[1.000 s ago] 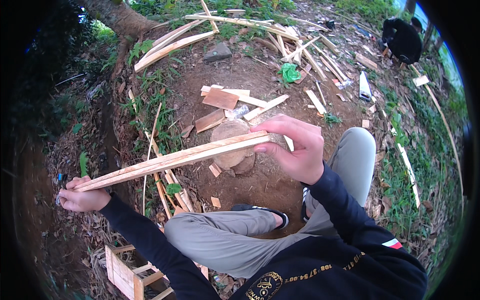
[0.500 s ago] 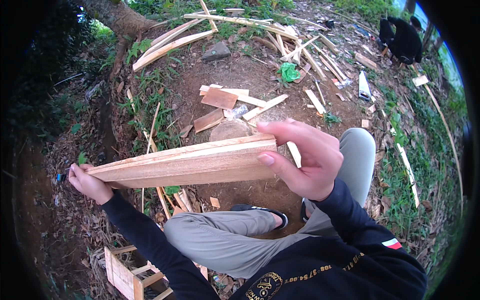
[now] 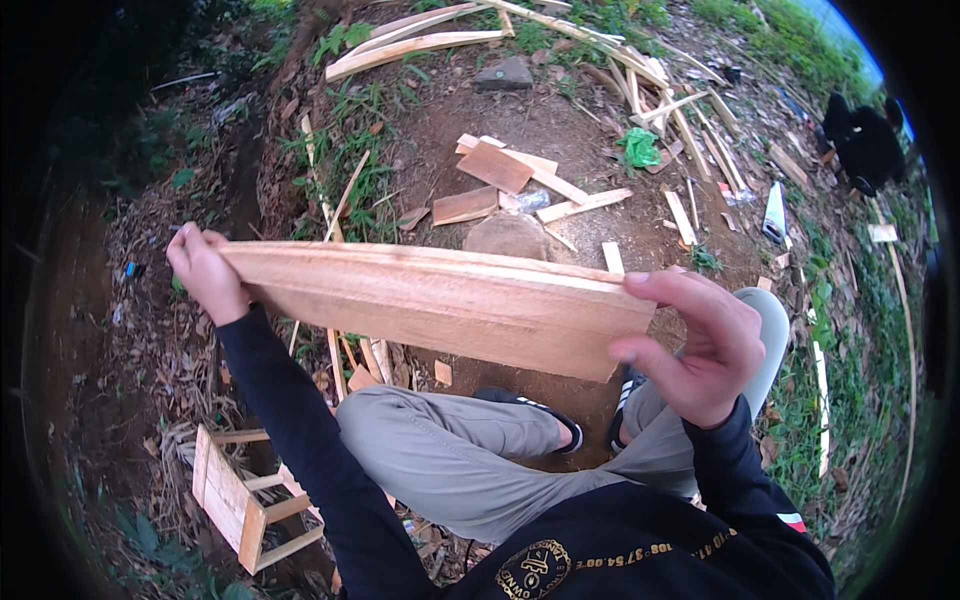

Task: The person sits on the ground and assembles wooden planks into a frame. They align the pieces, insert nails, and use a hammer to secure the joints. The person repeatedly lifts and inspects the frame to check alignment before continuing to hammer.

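Observation:
A long wooden board (image 3: pixel 440 310), seemingly with another stacked against its far edge, is held up across my lap. My left hand (image 3: pixel 208 270) grips its left end, thumb and fingers around the edge. At the other end, my right hand (image 3: pixel 705 340) pinches the corner between thumb and fingers. The board's broad face tilts toward me. Behind it, a round tree stump (image 3: pixel 505 236) is partly hidden, with short wooden pieces (image 3: pixel 495 167) lying just beyond.
A handsaw (image 3: pixel 774 212) and a hammer (image 3: pixel 692 203) lie on the ground at right, near a green plastic bag (image 3: pixel 638 148). Long wood strips (image 3: pixel 420 50) lie at the back. A small wooden frame (image 3: pixel 235 495) stands lower left. Another person (image 3: pixel 866 145) crouches far right.
The board has turned so more of its broad face shows, and its right end has dropped lower and moved right with my right hand. My view has shifted left.

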Demonstrator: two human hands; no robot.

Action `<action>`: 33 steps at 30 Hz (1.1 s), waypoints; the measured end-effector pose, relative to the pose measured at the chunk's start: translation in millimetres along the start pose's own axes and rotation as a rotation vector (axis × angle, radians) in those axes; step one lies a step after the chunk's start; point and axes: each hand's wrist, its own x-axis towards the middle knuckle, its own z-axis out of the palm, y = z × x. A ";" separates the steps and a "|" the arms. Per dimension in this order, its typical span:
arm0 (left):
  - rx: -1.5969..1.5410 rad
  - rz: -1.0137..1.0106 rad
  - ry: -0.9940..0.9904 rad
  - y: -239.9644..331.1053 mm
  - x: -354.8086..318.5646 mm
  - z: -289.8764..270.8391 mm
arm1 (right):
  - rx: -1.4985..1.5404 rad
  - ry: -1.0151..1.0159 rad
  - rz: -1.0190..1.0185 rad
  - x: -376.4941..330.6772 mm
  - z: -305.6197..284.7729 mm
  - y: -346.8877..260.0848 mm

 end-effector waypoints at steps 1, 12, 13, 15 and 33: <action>-0.009 -0.010 -0.010 0.0 -2.7 5.6 | -0.017 -0.014 0.004 2.1 -2.5 -3.4; -0.074 -0.045 -0.029 5.4 -5.6 3.1 | -0.099 0.033 -0.066 1.8 -3.6 -11.0; -0.075 -0.045 -0.029 6.1 -6.8 4.0 | -0.101 0.021 -0.079 1.2 -4.3 -10.3; -0.092 -0.054 -0.024 7.8 -9.3 4.4 | -0.104 -0.003 -0.105 0.1 -5.9 -8.3; -0.036 -0.022 -0.030 -7.2 -8.8 10.4 | -0.069 -0.032 0.027 -10.1 -3.0 -8.6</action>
